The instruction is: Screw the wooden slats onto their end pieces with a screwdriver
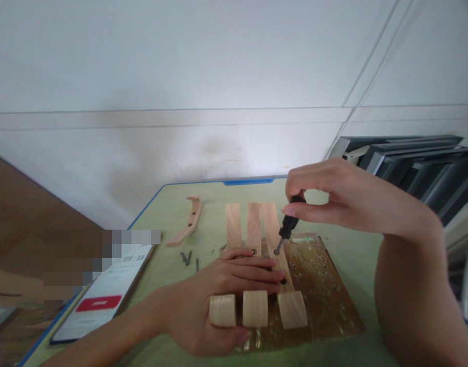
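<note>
My right hand [329,191] grips the black handle of a screwdriver [290,221]. The screwdriver leans slightly, its tip on a screw [276,252] in the rightmost curved wooden piece [272,224]. Across this piece and the two beside it, the middle wooden piece [254,221] and the left wooden piece [233,224], my left hand [203,300] presses with its fingers stretched over them. Its thumb curls around the near side of their upturned ends. Another screw head shows in the middle piece. Under the pieces lies a brown, scratched board [321,306] with many small holes.
A loose curved wooden piece [193,216] with two holes lies at the back left, with several loose screws [186,258] nearby. A phone or tablet [100,295] rests at the table's left edge. Dark flat panels [417,163] are stacked at the right. A white wall stands behind.
</note>
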Motion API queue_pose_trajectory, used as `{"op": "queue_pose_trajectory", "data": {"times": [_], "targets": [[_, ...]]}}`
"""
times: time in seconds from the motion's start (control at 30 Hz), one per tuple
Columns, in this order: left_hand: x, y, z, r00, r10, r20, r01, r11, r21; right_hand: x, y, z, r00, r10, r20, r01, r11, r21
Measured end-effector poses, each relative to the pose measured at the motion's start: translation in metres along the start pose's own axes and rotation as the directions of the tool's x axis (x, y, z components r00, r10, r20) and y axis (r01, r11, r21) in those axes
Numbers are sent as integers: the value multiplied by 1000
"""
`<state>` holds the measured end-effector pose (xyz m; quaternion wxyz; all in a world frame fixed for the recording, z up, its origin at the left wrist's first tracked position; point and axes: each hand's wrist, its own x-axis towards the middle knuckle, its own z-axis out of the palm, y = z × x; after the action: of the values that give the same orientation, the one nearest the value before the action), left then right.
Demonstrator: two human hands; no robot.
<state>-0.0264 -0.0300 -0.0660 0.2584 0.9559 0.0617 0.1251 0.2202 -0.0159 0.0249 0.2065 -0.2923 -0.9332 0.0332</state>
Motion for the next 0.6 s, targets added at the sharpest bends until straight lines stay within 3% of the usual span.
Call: {"op": "queue_pose_trajectory", "data": {"times": [0.37,0.6], "targets": [[0,2,-2,1000,3,3,-3,1000,-21,4,-1,2,994,97,48,-93,993,-73],[1,2,-1,1000,6,-6,-6,1000,-3,4,1,4,998,53,36,-52,998,-17]]}}
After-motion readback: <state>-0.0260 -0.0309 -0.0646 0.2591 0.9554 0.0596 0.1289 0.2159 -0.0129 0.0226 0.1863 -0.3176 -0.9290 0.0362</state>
